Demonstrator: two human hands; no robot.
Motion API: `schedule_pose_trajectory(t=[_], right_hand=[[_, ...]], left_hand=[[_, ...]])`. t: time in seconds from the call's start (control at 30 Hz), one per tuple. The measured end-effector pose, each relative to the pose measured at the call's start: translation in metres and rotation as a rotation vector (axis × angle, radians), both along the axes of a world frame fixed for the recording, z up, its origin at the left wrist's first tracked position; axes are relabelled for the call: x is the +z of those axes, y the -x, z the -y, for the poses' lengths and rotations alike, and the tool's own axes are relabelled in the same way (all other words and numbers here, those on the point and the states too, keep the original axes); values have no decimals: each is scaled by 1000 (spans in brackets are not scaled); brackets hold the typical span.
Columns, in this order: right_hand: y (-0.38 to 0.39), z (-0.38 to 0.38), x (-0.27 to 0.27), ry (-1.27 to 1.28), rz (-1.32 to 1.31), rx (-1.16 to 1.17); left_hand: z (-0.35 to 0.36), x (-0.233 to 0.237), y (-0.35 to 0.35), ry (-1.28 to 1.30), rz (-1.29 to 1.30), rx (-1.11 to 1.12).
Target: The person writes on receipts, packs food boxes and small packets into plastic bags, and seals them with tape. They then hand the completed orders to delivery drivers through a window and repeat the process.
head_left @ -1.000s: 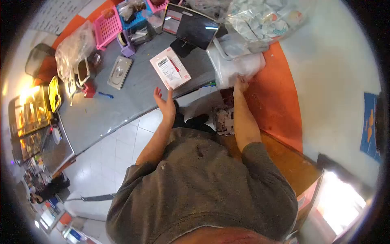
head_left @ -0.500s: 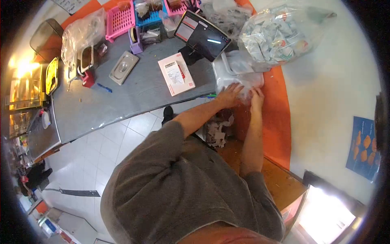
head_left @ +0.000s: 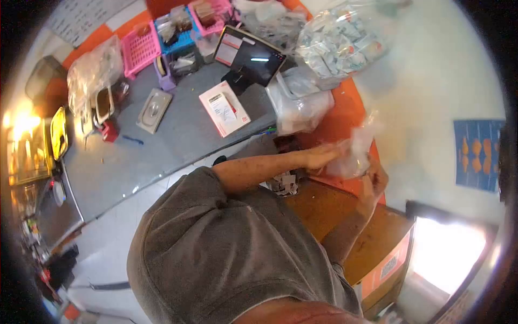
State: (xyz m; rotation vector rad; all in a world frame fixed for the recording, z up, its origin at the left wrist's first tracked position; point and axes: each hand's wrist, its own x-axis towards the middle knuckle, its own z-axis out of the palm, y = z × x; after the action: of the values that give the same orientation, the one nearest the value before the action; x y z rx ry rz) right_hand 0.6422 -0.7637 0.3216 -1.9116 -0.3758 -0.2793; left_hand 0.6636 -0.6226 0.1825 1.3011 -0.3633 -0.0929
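Between my two hands is a clear plastic bag (head_left: 353, 159), blurred by motion, above the orange side of the counter. My left hand (head_left: 325, 156) grips its left side, though the fingertips are smeared and partly behind the film. On the other side my right hand (head_left: 376, 177) has its fingers curled on the bag's edge. A stack of clear plastic bags (head_left: 302, 110) lies at the counter's right end, beyond my left hand. Below my hands is a brown wooden surface (head_left: 307, 202).
On the grey counter (head_left: 178, 129) are a tablet (head_left: 251, 56), a white and red box (head_left: 224, 108) and a metal lid (head_left: 154, 110). A large bag of packets (head_left: 342, 46) stands at the back right. Pink basket (head_left: 141, 51) sits far left. An open box of scraps (head_left: 286, 184) is beneath.
My hands have left the bag stack and moved down and to the right, carrying one plastic bag. My view has turned slightly, so the counter appears shifted left.
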Motion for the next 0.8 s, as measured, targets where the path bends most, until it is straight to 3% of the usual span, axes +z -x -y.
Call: schedule_pose_trajectory(t=[0.07,0.1,0.13,0.17,0.2,0.23,0.27,0.3,0.33,0.37,0.4,0.43,0.47,0.53,0.57,0.6,0.63,0.7,0.73,0.8], right_hand=[[11,-10,-10,-434,-155,332],[13,-9,-20,-433,-111,277],[13,-4,-33,-667,-140,356],[20,2,-36,-899,-160,432],[29,5,-30,-896,-105,357],[40,4,-24,-909,-108,66],[53,1,-16,-922,-114,-222],[66,-10,5,-925,-69,-284],[79,-28,33,-992,-87,-367],[88,-38,48,-1062,-103,-445],[93,-29,36,-939,31,-541],[98,-21,24,-811,157,-651],[108,-6,15,-845,141,-648],[140,13,13,-802,152,-637],[152,14,10,-720,156,-623],[166,17,3,-527,76,-752],[186,22,-1,-292,26,-701],[216,33,-38,-73,-5,-537],[242,37,-60,-93,-6,-608],[279,43,-109,160,-313,-470]], left_hand=[[-7,25,19,452,-450,-446],[-32,60,34,281,-502,-428],[-50,79,41,103,-541,-418],[-48,63,41,111,-552,-327],[-43,32,38,119,-564,-236],[-47,6,35,32,-616,-146],[-70,50,42,266,-604,-144],[-89,67,40,214,-735,-216],[-106,72,36,153,-865,-280],[-115,48,33,118,-683,-299],[-120,22,29,93,-497,-321],[-127,13,31,211,-580,-326],[-129,7,36,323,-671,-343],[-137,28,49,139,-553,-276],[-140,22,53,210,-602,-236],[-148,-3,52,115,-547,-215],[-154,-18,51,56,-516,-237],[-164,-33,52,-28,-490,-305],[-157,-27,61,-64,-491,-370],[-144,-11,86,-334,-569,-141]])
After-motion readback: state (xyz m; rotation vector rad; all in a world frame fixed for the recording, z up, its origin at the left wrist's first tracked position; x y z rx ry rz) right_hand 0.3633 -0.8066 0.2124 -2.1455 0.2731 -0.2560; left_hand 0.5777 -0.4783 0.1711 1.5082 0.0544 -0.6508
